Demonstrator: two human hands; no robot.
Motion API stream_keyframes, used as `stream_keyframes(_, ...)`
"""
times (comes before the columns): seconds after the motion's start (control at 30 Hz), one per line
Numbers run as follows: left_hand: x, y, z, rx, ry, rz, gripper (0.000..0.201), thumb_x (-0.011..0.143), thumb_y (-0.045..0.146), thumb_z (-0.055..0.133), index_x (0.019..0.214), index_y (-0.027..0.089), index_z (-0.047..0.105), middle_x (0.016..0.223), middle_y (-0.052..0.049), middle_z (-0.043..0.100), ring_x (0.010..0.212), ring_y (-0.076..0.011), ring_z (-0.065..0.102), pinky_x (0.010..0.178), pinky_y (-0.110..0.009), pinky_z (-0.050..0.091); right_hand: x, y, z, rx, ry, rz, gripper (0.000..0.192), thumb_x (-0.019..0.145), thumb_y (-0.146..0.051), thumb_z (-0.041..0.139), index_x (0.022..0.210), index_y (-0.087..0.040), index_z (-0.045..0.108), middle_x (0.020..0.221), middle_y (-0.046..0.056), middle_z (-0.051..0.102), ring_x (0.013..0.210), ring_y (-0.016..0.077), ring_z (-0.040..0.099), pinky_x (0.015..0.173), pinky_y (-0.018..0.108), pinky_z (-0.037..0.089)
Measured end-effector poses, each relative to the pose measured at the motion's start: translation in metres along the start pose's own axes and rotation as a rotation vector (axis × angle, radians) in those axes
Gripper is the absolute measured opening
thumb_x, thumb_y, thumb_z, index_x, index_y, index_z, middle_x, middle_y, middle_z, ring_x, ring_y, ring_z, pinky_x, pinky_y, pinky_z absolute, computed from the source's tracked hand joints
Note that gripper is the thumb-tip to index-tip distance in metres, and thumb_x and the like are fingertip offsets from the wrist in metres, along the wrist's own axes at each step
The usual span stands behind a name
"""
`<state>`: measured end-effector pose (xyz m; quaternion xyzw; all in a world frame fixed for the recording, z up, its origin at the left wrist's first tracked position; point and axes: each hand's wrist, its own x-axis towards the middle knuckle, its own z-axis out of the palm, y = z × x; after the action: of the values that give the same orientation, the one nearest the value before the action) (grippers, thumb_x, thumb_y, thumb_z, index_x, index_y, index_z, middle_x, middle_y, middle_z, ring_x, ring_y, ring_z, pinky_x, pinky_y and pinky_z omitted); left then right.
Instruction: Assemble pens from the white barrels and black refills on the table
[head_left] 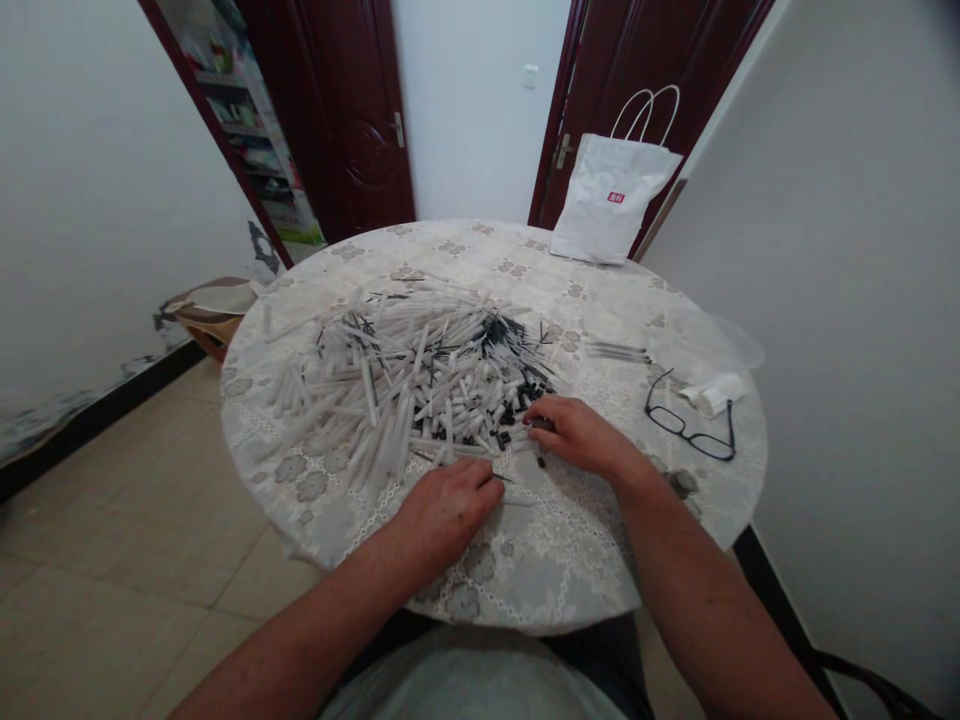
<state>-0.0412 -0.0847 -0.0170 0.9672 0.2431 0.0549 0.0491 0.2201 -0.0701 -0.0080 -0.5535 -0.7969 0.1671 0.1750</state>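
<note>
**Hands at the near edge of the tube pile**

Head view: the left hand lay curled, pinching a thin black rod. The right hand closed on a small black piece at the pile of white tubes. Bare tabletop stayed nearest; glasses lay right.

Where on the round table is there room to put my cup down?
Bare cloth lies along the far rim of the table, between the pile of white tubes and the white paper bag. Another free patch sits at the near edge, in front of the left hand and right hand. The middle is crowded with tubes; the right side holds eyeglasses.
</note>
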Motion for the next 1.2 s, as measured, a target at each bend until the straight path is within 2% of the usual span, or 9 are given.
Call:
stream_keyframes(0.17, 0.008, -0.003, 0.014, 0.019, 0.075, 0.005, 0.008, 0.092, 0.014, 0.058, 0.097, 0.019, 0.062, 0.091, -0.006, 0.062, 0.084, -0.0223, 0.06, 0.069, -0.033, 0.05, 0.0, 0.012, -0.001, 0.002, 0.067, 0.052, 0.022, 0.088, -0.013, 0.061, 0.107, -0.016, 0.071, 0.103, 0.008, 0.071, 0.096, 0.0195, 0.064, 0.087, 0.03, 0.046)
stream_keyframes(0.3, 0.012, -0.004, 0.016, -0.129, 0.212, -0.065, 0.019, 0.093, 0.015, 0.053, 0.11, 0.019, 0.061, 0.099, -0.008, 0.063, 0.089, -0.0219, 0.062, 0.076, -0.034, 0.053, 0.001, 0.019, -0.002, -0.021, 0.094, 0.102, 0.023, 0.087, -0.013, 0.062, 0.108, -0.017, 0.071, 0.104, 0.008, 0.072, 0.095, 0.0199, 0.064, 0.087, 0.031, 0.047)
stream_keyframes(0.43, 0.017, -0.003, 0.003, -0.459, 0.351, -0.155, 0.017, 0.094, 0.018, 0.052, 0.109, 0.019, 0.058, 0.101, -0.007, 0.063, 0.092, -0.0196, 0.062, 0.082, -0.033, 0.053, 0.002, 0.023, 0.0, -0.057, 0.116, 0.146, 0.021, 0.089, -0.015, 0.061, 0.107, -0.015, 0.071, 0.104, 0.009, 0.071, 0.097, 0.0206, 0.064, 0.089, 0.031, 0.046)
stream_keyframes(0.6, 0.032, -0.004, -0.009, -1.066, 0.445, -0.431, 0.007, 0.094, 0.027, 0.05, 0.094, 0.021, 0.053, 0.075, 0.001, 0.06, 0.064, -0.0145, 0.06, 0.058, -0.027, 0.051, 0.002, 0.028, 0.002, -0.059, 0.138, 0.159, 0.025, 0.087, -0.012, 0.062, 0.111, -0.015, 0.069, 0.106, 0.01, 0.068, 0.093, 0.0189, 0.062, 0.086, 0.03, 0.046)
stream_keyframes(0.73, 0.041, -0.008, -0.004, -1.497, 0.598, -0.466, 0.017, 0.095, 0.038, 0.052, 0.096, 0.021, 0.049, 0.083, 0.0, 0.063, 0.063, -0.014, 0.064, 0.054, -0.027, 0.054, 0.0, 0.015, 0.0, -0.058, 0.161, 0.072, 0.019, 0.089, -0.014, 0.062, 0.107, -0.016, 0.068, 0.101, 0.009, 0.065, 0.091, 0.0186, 0.06, 0.083, 0.03, 0.044)
stream_keyframes(0.87, 0.042, -0.011, 0.003, -1.544, 0.782, -0.504, 0.021, 0.094, 0.041, 0.056, 0.101, 0.023, 0.047, 0.091, -0.001, 0.067, 0.068, -0.0163, 0.069, 0.056, -0.029, 0.057, -0.001, -0.02, 0.004, -0.059, -0.058, -0.099, 0.009, 0.092, -0.023, 0.062, 0.097, -0.018, 0.068, 0.091, 0.005, 0.067, 0.084, 0.0172, 0.06, 0.076, 0.026, 0.041)
stream_keyframes(0.97, 0.04, -0.013, 0.006, -1.526, 0.865, -0.523, 0.023, 0.094, 0.042, 0.056, 0.103, 0.024, 0.046, 0.089, 0.0, 0.068, 0.068, -0.0172, 0.07, 0.057, -0.029, 0.057, -0.001, -0.045, 0.011, -0.163, -0.217, -0.124, 0.011, 0.09, -0.026, 0.064, 0.096, -0.019, 0.07, 0.091, 0.006, 0.07, 0.081, 0.0182, 0.062, 0.07, 0.027, 0.037)
stream_keyframes(1.07, 0.039, -0.013, 0.007, -1.491, 0.887, -0.539, 0.023, 0.095, 0.043, 0.055, 0.103, 0.024, 0.045, 0.09, -0.001, 0.068, 0.071, -0.0182, 0.07, 0.056, -0.029, 0.057, 0.001, -0.057, 0.017, -0.25, -0.271, -0.122, 0.014, 0.091, -0.028, 0.06, 0.096, -0.019, 0.07, 0.095, 0.007, 0.071, 0.083, 0.0195, 0.064, 0.068, 0.028, 0.035)
stream_keyframes(1.2, 0.039, -0.011, 0.009, -1.414, 0.895, -0.556, 0.023, 0.096, 0.044, 0.055, 0.104, 0.023, 0.047, 0.09, -0.002, 0.069, 0.066, -0.0164, 0.068, 0.056, -0.028, 0.055, 0.001, -0.058, 0.02, -0.317, -0.259, -0.089, 0.016, 0.09, -0.025, 0.055, 0.093, -0.017, 0.068, 0.092, 0.009, 0.071, 0.078, 0.0197, 0.063, 0.065, 0.029, 0.032)
